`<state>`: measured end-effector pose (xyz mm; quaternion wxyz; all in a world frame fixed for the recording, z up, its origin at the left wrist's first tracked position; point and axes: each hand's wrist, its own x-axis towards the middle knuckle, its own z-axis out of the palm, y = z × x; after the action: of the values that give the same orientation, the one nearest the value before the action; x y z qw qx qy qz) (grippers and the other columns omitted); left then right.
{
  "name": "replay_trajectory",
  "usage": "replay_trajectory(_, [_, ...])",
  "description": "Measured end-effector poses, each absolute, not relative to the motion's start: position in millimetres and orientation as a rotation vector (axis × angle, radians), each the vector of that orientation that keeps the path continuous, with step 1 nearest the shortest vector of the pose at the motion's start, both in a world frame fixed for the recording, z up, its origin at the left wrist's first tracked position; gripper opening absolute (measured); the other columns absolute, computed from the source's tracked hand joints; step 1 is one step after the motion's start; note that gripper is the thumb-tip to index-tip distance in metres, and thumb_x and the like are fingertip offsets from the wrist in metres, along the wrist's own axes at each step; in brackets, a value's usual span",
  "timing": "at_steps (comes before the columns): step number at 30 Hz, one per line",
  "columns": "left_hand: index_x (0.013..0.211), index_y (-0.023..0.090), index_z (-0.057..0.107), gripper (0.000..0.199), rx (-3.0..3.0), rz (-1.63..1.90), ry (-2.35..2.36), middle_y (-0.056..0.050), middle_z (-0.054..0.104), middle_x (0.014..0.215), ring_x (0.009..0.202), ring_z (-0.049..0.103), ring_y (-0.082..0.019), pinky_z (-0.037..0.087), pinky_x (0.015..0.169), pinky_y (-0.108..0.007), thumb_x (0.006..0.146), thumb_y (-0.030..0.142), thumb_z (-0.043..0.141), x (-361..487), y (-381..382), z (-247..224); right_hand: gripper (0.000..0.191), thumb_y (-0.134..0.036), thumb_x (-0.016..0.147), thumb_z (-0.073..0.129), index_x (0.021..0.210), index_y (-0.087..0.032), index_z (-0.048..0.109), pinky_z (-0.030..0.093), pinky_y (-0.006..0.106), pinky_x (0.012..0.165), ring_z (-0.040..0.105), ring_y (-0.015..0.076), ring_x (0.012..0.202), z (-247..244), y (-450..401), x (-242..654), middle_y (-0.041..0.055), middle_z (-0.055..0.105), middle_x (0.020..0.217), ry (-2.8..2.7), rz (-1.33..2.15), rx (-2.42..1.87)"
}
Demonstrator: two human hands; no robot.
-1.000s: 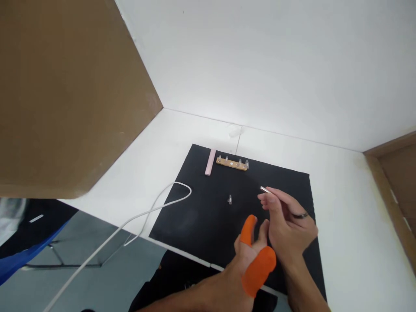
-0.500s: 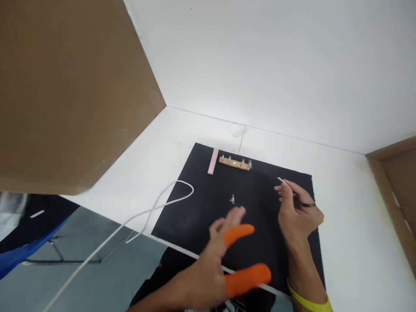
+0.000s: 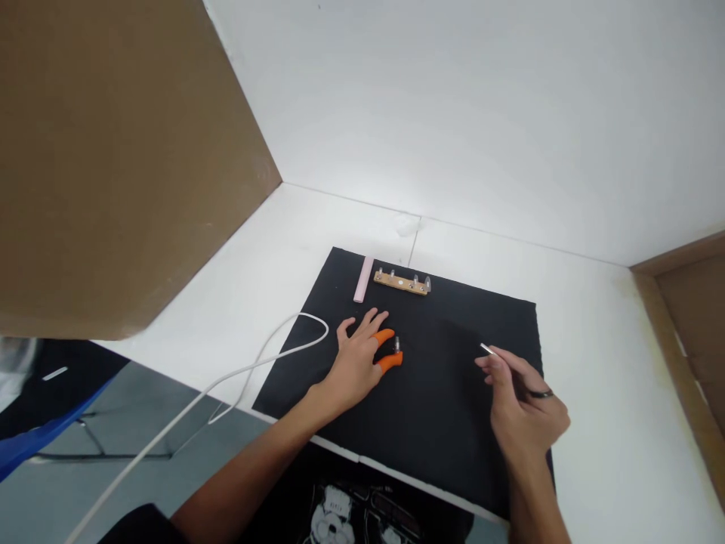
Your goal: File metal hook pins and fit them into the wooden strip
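Observation:
My left hand [image 3: 356,363] rests over the black mat [image 3: 447,438], with orange finger covers on the thumb and index finger. Those two fingers are apart, on either side of a small clear piece with a metal bit at its base [image 3: 397,344]. Whether they touch it, I cannot tell; the other fingers are spread. Held between the closed fingers of my right hand [image 3: 526,408] is a thin white stick [image 3: 487,349], its tip pointing up and left. Toward the mat's back edge lies a tan strip [image 3: 401,282] bearing several small clear upright pieces.
A pink bar [image 3: 363,279] lies left of the strip. Across the mat's left edge loops a white cable [image 3: 272,363]. A brown panel [image 3: 124,166] stands at the left, a white wall [image 3: 453,113] behind, and a brown wooden frame [image 3: 668,332] at the right.
My left hand has moved forward and left, up to the small clear piece, its thumb and index finger now around it. My right hand has shifted slightly down, still holding the stick.

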<state>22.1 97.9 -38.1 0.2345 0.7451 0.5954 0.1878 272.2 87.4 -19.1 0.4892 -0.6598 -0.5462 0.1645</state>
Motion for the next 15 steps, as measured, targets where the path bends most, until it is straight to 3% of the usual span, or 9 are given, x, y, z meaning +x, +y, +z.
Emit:
replay_trajectory(6, [0.119,0.022,0.076,0.024,1.978,0.525,1.672,-0.017,0.058,0.162,0.161,0.039,-0.041,0.025,0.123,-0.075,0.096,0.02,0.078,28.9,101.8,-34.1,0.021,-0.042,0.097,0.075,0.107,-0.025,0.082,0.059,0.031,0.07,0.068,0.0148,0.065,-21.7,73.9,276.0,0.001,0.08,0.083,-1.418,0.506,-1.538])
replay_trajectory(11, [0.099,0.023,0.082,0.008,1.898,0.58,1.725,-0.014,0.062,0.159,0.16,0.04,-0.043,0.024,0.121,-0.079,0.093,0.018,0.081,35.7,104.8,-30.2,0.014,-0.035,0.097,0.075,0.104,-0.026,0.082,0.06,0.029,0.066,0.069,0.0141,0.062,-22.1,67.8,273.3,-0.0007,0.079,0.081,-1.48,0.554,-1.457])
replay_trajectory(15, [0.094,0.022,0.082,0.007,1.861,0.636,1.748,-0.014,0.065,0.156,0.158,0.042,-0.044,0.025,0.12,-0.079,0.09,0.016,0.083,39.6,103.6,-27.1,0.012,-0.029,0.1,0.071,0.104,-0.025,0.081,0.059,0.026,0.062,0.068,0.0123,0.06,-17.0,61.1,261.4,-0.0015,0.078,0.078,-1.517,0.592,-1.385])
